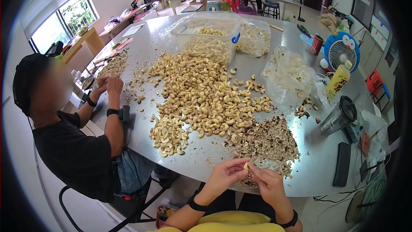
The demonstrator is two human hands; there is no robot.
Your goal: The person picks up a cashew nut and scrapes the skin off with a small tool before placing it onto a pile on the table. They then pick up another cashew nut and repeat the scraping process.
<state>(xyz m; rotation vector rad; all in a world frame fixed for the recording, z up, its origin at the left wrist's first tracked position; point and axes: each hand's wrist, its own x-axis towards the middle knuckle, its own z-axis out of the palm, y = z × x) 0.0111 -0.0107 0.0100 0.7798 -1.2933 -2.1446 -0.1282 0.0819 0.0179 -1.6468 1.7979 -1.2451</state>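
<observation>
Between the fingertips of my left hand (227, 172) is a small pale cashew (246, 166), pinched near the table's front edge. My right hand (268, 182) touches the same nut with its fingertips from the right. Just beyond both hands lies a spread of brown skin flakes and crumbs (274, 144). A large heap of cashews (201, 90) covers the middle of the metal table (197, 169). Left of the crumbs sits a smaller group of paler cashews (168, 135).
A co-worker (77, 146) sits at the left, both hands raised over the table. Behind the heap stands a clear bin (206, 38). On the right are plastic bags (287, 75), a blue fan (342, 51), a yellow bottle (339, 79), a tumbler (339, 116) and a black case (341, 164).
</observation>
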